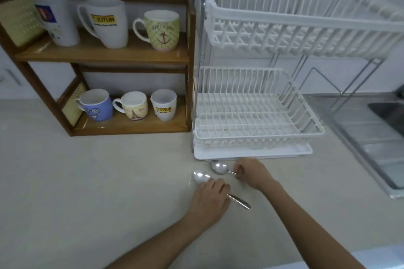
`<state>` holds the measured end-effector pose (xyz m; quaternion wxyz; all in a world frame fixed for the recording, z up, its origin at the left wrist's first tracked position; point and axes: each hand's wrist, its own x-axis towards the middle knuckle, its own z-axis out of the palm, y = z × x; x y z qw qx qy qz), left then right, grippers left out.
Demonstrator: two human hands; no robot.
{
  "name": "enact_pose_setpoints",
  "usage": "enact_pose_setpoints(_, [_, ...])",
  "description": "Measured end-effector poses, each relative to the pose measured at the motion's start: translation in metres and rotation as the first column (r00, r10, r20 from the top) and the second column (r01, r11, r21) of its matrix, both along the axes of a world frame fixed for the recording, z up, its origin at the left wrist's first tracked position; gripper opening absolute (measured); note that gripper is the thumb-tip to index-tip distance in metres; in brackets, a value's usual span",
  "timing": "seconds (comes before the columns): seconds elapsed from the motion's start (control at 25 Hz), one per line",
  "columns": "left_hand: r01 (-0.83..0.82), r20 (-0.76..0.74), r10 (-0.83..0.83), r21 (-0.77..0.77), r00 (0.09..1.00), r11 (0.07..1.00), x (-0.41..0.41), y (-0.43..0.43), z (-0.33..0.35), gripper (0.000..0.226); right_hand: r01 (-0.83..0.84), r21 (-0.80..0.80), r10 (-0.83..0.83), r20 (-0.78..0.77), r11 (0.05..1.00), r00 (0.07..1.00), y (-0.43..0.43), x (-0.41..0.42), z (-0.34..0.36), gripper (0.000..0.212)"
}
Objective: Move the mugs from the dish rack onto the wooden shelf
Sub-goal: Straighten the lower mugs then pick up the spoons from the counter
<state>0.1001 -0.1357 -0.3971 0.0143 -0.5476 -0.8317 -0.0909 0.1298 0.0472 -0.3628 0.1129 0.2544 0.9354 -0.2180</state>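
- I count six mugs: three on the upper board [105,52] of the wooden shelf [190,72], three on the lower.
- Two spoons on the counter [76,181].
- One two-tier dish rack [258,135].
- Two hands.

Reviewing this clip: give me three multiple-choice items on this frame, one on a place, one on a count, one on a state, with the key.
1. Where do the two spoons lie?
A. in the dish rack
B. on the counter before the rack
C. on the shelf

2. How many mugs stand on the wooden shelf?
A. four
B. six
C. eight

3. What state is the dish rack in?
A. no mugs in either tier
B. mugs in the lower tier
C. plates in the upper tier

Key: 1 B, each hand, left and right, is on a spoon on the counter. 2 B, three mugs per level of the wooden shelf. 3 A, the dish rack shows bare wires.
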Motion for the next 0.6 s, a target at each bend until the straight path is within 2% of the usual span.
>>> enact_pose_setpoints(0.16, [-0.161,0.063,0.158,0.041,0.985,0.986,0.023,0.007,-0.005,0.021,-0.197,-0.015,0.197,0.127,0.980,0.972,0.014,0.001,0.000,0.009])
enact_pose_setpoints(0.24, [-0.276,0.057,0.273,0.072,0.960,0.958,0.029,0.007,-0.001,0.008,-0.317,-0.048,0.320,0.224,0.947,0.921,0.027,0.002,0.009,0.007])
enact_pose_setpoints(0.32, [-0.401,0.180,0.390,0.032,0.903,0.915,0.028,0.008,0.004,0.015,-0.382,-0.092,0.393,0.266,0.919,0.880,0.039,-0.001,0.026,0.014])
enact_pose_setpoints(0.48, [-0.588,0.443,0.582,-0.141,0.682,0.797,0.018,0.009,0.029,0.027,-0.431,-0.224,0.472,0.176,0.874,0.864,0.070,-0.006,0.083,0.013])
enact_pose_setpoints(0.6, [-0.520,0.583,0.556,-0.250,0.593,0.817,0.008,0.013,0.076,0.028,-0.383,-0.370,0.399,-0.036,0.846,0.916,0.106,-0.017,0.125,0.011])
